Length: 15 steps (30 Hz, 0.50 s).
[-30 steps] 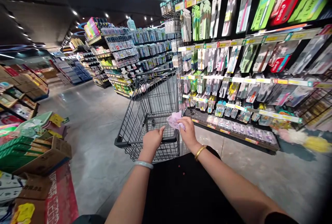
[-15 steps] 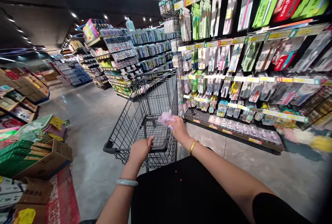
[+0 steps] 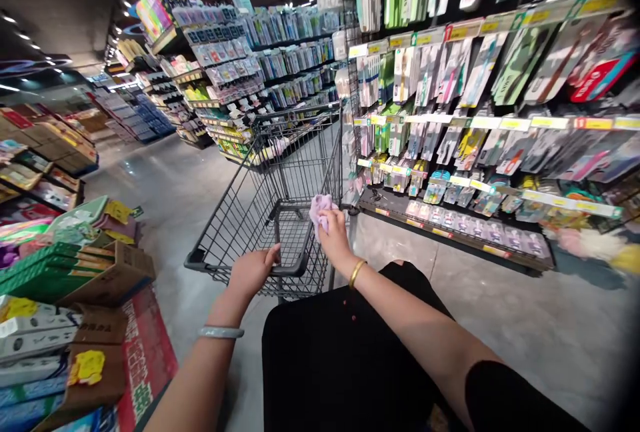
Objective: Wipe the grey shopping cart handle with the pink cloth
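A dark wire shopping cart stands in front of me in a store aisle. My left hand grips the cart handle at its left part. My right hand is closed around a crumpled pale purple cloth, held at the cart's right rear corner above the handle. A pale bracelet is on my left wrist and a gold bangle on my right. My black clothing fills the bottom middle.
Shelves of hanging packaged goods line the right side, close to the cart. More shelving runs ahead. Cardboard boxes with stacked goods stand at the left. Grey polished floor stretches ahead on the left.
The cart has rolled forward and shifted left in view. My right hand with the purple cloth went out over the basket, then came back by the handle. My left hand kept its grip.
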Each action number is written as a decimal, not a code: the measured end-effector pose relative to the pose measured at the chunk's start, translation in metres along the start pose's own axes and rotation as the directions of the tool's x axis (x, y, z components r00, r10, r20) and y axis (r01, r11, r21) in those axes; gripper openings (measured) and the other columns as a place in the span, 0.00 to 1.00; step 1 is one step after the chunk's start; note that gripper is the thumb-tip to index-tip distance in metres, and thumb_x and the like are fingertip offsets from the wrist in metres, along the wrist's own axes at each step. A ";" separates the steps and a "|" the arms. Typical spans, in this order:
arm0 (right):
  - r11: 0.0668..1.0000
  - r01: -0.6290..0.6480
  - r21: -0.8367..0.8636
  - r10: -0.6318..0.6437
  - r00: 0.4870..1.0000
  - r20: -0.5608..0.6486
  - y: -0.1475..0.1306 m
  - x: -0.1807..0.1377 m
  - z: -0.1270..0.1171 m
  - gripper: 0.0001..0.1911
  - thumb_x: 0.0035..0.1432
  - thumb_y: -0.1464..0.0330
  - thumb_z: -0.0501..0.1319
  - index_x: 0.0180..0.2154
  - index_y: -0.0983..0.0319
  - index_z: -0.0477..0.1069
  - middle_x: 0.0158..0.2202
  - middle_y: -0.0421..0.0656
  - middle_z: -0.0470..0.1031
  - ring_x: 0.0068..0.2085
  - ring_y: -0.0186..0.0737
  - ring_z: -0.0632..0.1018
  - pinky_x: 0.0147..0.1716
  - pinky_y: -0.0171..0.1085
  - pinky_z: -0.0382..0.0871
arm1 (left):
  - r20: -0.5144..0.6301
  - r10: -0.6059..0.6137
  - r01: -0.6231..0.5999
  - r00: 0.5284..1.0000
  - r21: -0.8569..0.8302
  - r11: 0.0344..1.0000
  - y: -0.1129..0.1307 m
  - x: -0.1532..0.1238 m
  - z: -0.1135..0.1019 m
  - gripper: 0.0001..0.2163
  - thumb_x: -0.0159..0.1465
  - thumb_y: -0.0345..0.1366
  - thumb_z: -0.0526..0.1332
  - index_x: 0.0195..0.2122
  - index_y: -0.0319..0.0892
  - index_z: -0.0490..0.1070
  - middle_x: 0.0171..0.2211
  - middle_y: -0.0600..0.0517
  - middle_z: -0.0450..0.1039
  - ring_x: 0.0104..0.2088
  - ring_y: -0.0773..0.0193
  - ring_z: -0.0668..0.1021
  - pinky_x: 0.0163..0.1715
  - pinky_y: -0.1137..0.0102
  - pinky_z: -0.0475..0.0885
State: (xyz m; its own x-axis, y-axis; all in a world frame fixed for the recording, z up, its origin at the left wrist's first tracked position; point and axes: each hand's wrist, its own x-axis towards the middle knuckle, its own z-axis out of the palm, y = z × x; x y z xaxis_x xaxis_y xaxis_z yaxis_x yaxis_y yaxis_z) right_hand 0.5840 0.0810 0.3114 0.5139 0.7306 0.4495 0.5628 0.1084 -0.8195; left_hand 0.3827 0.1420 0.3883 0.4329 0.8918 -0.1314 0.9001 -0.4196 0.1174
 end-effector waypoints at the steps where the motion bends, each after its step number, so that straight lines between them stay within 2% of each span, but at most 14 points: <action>1: 0.999 -0.005 0.045 0.007 1.000 -0.030 -0.006 -0.003 0.006 0.18 0.58 0.75 0.56 0.50 0.59 0.69 0.52 0.50 0.59 0.57 0.46 0.68 0.61 0.48 0.64 | 0.013 0.012 -0.011 1.000 -0.023 1.000 0.001 -0.001 -0.002 0.33 0.69 0.60 0.38 0.35 0.48 0.80 0.32 0.50 0.81 0.38 0.54 0.79 0.37 0.66 0.65; 4: 0.977 0.097 0.190 -0.092 0.995 -0.037 -0.019 -0.043 0.021 0.18 0.57 0.75 0.57 0.49 0.56 0.69 0.53 0.48 0.59 0.58 0.46 0.68 0.61 0.47 0.63 | 0.007 0.035 -0.033 0.999 -0.166 0.986 0.014 -0.003 -0.006 0.29 0.70 0.57 0.40 0.43 0.48 0.78 0.36 0.51 0.81 0.40 0.56 0.80 0.36 0.68 0.67; 7: 0.954 0.139 0.267 -0.164 0.984 0.074 -0.013 -0.077 0.032 0.18 0.56 0.75 0.58 0.47 0.55 0.70 0.52 0.47 0.61 0.56 0.45 0.69 0.59 0.46 0.66 | -0.050 0.003 -0.015 0.999 -0.239 0.971 0.036 -0.005 -0.002 0.29 0.72 0.54 0.37 0.48 0.48 0.75 0.42 0.49 0.81 0.44 0.56 0.80 0.38 0.68 0.68; 9: 0.948 0.098 0.302 -0.123 0.990 0.066 -0.002 -0.066 0.041 0.16 0.55 0.75 0.58 0.46 0.56 0.70 0.50 0.47 0.62 0.55 0.45 0.69 0.59 0.46 0.66 | -0.060 -0.021 0.011 0.998 -0.148 0.989 0.048 -0.006 0.004 0.31 0.71 0.56 0.36 0.51 0.46 0.73 0.41 0.45 0.80 0.43 0.53 0.80 0.38 0.65 0.69; 11: 0.940 -0.027 0.339 0.037 0.999 -0.023 0.010 -0.033 0.051 0.16 0.53 0.76 0.57 0.44 0.58 0.70 0.48 0.47 0.62 0.53 0.44 0.70 0.58 0.46 0.65 | -0.058 -0.034 0.031 0.998 -0.039 0.999 0.054 -0.007 0.009 0.32 0.70 0.59 0.36 0.54 0.44 0.69 0.39 0.43 0.80 0.40 0.52 0.81 0.36 0.65 0.69; 13: 0.917 -0.177 0.357 0.215 0.974 -0.069 0.016 0.001 0.062 0.18 0.50 0.78 0.56 0.43 0.59 0.70 0.47 0.46 0.63 0.50 0.43 0.70 0.58 0.47 0.65 | -0.045 -0.031 0.031 0.998 -0.006 1.000 0.053 -0.006 0.012 0.32 0.69 0.59 0.36 0.56 0.44 0.67 0.38 0.44 0.80 0.37 0.53 0.81 0.35 0.65 0.69; 15: 0.897 -0.244 0.369 0.291 0.953 -0.079 0.014 0.011 0.073 0.19 0.49 0.77 0.56 0.43 0.59 0.69 0.46 0.46 0.64 0.49 0.42 0.70 0.57 0.47 0.64 | -0.009 -0.022 0.022 1.000 -0.032 0.999 0.047 -0.002 0.012 0.32 0.70 0.58 0.35 0.54 0.44 0.69 0.40 0.44 0.80 0.38 0.54 0.81 0.34 0.66 0.69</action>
State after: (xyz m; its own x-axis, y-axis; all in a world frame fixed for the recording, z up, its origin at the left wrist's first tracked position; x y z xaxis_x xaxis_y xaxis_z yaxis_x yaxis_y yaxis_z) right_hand 0.5507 0.1395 0.2789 0.7047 0.6752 0.2177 0.1403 0.1682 -0.9757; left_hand 0.4251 0.1186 0.3823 0.4124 0.9024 -0.1249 0.9073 -0.3943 0.1464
